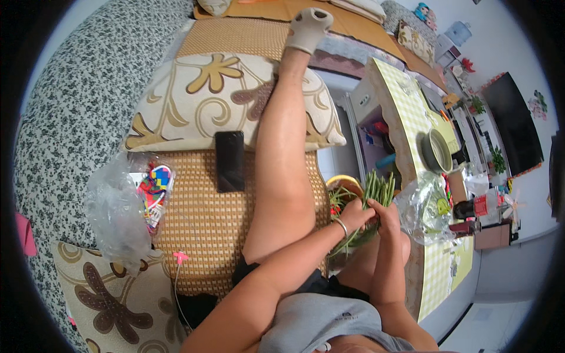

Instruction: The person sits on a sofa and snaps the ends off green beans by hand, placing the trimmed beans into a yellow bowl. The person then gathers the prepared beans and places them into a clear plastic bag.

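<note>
A bunch of long, thin green vegetable stems (378,187) stands upright between my hands, over the right side of the seat. My left hand (354,215), with a bangle at the wrist, is closed around the lower part of the bunch. On the other side, my right hand (386,219) grips the same stems, its thumb near the left fingers. Loose ends hang below both hands. Just beyond my left hand is a round container with a yellow rim (344,178), partly hidden, with more green stems (340,194) at it.
A black smartphone (229,162) lies on the woven seat mat (198,220), against a patterned cushion (207,101). Clear plastic bags (117,212) are at left. On the checked tablecloth (435,282) at right stand a round pot (437,151), a plastic bag (423,207) and a cola bottle (474,207).
</note>
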